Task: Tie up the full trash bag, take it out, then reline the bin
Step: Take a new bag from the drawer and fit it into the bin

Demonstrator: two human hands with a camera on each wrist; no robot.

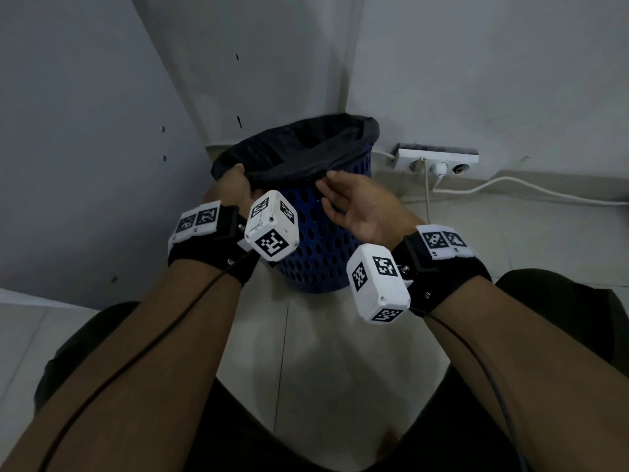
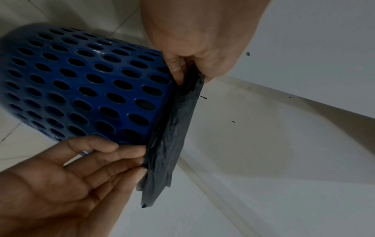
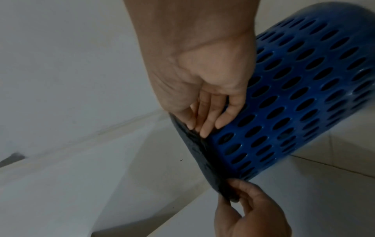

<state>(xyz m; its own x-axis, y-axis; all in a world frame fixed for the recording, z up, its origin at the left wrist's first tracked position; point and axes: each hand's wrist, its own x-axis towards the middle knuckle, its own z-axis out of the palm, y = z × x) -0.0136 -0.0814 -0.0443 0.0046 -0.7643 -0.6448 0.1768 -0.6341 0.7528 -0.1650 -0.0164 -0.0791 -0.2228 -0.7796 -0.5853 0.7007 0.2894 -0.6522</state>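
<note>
A blue perforated bin [image 1: 326, 253] stands on the floor in the corner, lined with a black trash bag [image 1: 306, 144] whose hem is folded over the rim. My left hand [image 1: 243, 173] pinches the hem at the near left of the rim; in the left wrist view the left hand [image 2: 190, 70] holds the bag [image 2: 172, 128] between thumb and fingers. My right hand [image 1: 326, 185] is at the near right, palm turned up. The right hand's [image 2: 140, 160] straight fingertips touch the lower edge of the fold. What is inside the bag is hidden.
A white power strip [image 1: 439, 160] with plugs and white cables [image 1: 510, 185] lies by the right wall, just beside the bin. A grey panel [image 1: 85, 131] stands on the left. The floor [image 1: 323, 335] is pale tile, and my knees frame the bottom of the head view.
</note>
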